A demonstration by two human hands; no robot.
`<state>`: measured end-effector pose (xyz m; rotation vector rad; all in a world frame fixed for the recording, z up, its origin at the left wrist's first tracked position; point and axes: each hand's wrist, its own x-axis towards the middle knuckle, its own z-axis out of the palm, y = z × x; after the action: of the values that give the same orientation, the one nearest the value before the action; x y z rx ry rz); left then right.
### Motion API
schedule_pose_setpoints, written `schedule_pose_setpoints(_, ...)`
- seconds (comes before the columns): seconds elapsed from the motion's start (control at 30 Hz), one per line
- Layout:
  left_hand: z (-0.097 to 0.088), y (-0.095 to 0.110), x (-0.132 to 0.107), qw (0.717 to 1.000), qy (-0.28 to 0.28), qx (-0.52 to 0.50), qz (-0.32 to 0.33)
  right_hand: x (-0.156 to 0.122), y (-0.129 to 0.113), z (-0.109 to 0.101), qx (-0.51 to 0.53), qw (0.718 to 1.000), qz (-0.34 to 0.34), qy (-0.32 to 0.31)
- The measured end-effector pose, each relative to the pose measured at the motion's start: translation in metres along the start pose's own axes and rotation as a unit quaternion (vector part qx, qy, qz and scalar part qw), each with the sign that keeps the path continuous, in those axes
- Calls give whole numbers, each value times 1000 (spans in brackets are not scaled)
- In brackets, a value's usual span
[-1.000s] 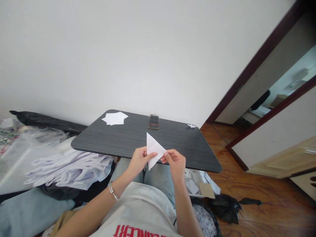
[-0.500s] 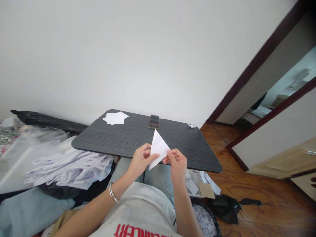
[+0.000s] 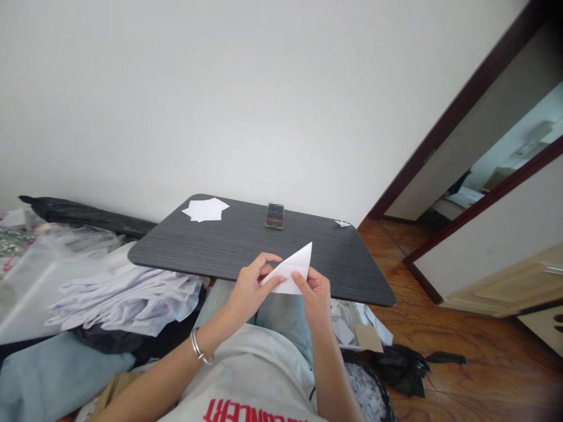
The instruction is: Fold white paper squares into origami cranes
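Note:
A sheet of white paper folded into a triangle (image 3: pixel 291 271) is held above the near edge of the dark table, one point facing up and to the right. My left hand (image 3: pixel 254 282) pinches its left corner between thumb and fingers. On the right side, my right hand (image 3: pixel 314 288) grips the paper with the thumb laid on its face and the fingers behind it. Several loose white sheets (image 3: pixel 204 210) lie overlapped at the table's far left. A small folded white paper piece (image 3: pixel 342 224) rests at the far right corner.
The dark table (image 3: pixel 211 246) stands against a white wall. A phone (image 3: pixel 275 216) lies at its back middle. Piled white cloth (image 3: pixel 127 299) is at the left. Below right are a box of papers (image 3: pixel 345 328), a bin of paper scraps (image 3: pixel 367 390) and a black bag (image 3: pixel 404 369).
The folded paper has been turned clockwise, so its point now leans up and right instead of straight up. Both hands have shifted their hold slightly.

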<state>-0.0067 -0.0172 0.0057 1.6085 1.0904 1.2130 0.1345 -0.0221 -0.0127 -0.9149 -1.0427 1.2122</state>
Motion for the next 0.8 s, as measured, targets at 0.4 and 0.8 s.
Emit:
schedule_pose_setpoints(0.4,0,-1,-3,998,27,-51,-2,-5,1,5,35,999,-13,15)
schedule_pose_setpoints(0.8,1,-3,-4,995,37,-89,-16,-7,2,5,11,999,-27,22)
